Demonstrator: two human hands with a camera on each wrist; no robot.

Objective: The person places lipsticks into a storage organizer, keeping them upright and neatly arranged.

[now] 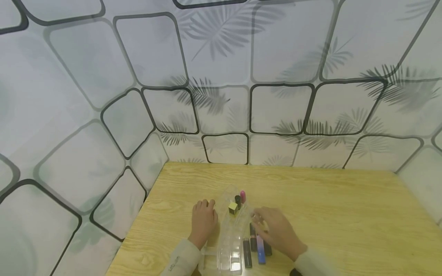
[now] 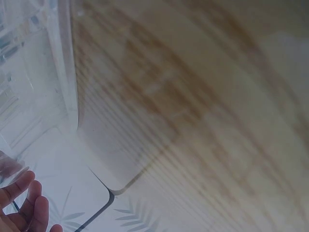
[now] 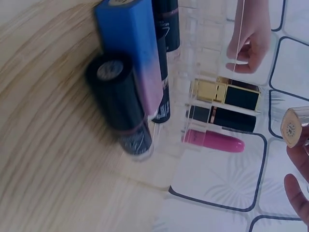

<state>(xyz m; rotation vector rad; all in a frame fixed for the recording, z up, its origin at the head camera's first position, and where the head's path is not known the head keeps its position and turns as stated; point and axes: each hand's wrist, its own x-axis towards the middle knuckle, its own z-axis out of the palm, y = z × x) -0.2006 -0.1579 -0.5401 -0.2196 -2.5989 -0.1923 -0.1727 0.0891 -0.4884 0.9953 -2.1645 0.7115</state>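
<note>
A clear acrylic lipstick organizer stands on the table with a pink lipstick, a black lipstick and a gold-and-black lipstick upright at its far end. Close by its left side is my left hand, fingers loosely bent with nothing seen in them; their tips show in the left wrist view. Over the organizer's right side, my right hand pinches a lipstick with a pale, shiny end, mostly cut off by the right wrist view's edge.
Right of the organizer stand several tubes: a blue-to-pink one, a black one and other black tubes. The wood table meets a leaf-patterned wall at the back and left.
</note>
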